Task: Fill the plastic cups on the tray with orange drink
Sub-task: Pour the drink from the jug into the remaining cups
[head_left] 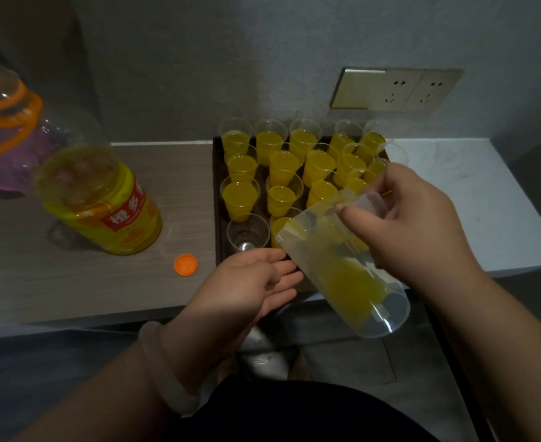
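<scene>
Fingers [393, 178] of my right hand [412, 224] curl round a clear jug [342, 272], tilted with orange drink inside, over the tray's [217, 193] near edge. My left hand [256, 282] lies loose and spread just beside the jug, before one empty cup [247, 232]; the other cups [239, 196] stand filled.

Right hand [412, 218] grips clear jug [342, 269] by its handle, tilted spout-down over lower part of dark tray [217, 199], orange drink inside. Left hand [250, 282] open, fingers touching jug's side. One empty cup [247, 232] lower left of tray; other cups [283, 165] filled. Drink bottle [103, 199] and orange cap [186, 264] left of frame.
</scene>
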